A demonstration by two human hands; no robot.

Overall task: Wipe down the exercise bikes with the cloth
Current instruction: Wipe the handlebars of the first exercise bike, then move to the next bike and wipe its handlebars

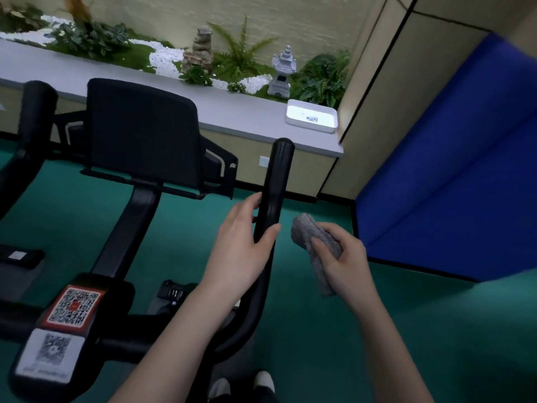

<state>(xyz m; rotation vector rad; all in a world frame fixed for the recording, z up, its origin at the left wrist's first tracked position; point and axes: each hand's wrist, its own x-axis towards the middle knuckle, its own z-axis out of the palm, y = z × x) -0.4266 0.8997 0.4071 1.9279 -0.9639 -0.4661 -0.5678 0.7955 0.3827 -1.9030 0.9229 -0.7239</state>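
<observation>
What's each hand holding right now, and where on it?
The left hand grips the handlebar mid-shaft; the right hand holds the bunched cloth around its middle.

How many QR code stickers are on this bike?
2: a red-framed sticker on the bike at its centre, and a white sticker beside it, nearer the person. Others may be hidden.

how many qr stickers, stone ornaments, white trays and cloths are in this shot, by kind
qr stickers: 2, the red-edged sticker and the white sticker
stone ornaments: 2, the rock stack and the pagoda lantern
white tray: 1
cloth: 1
total: 6
</observation>
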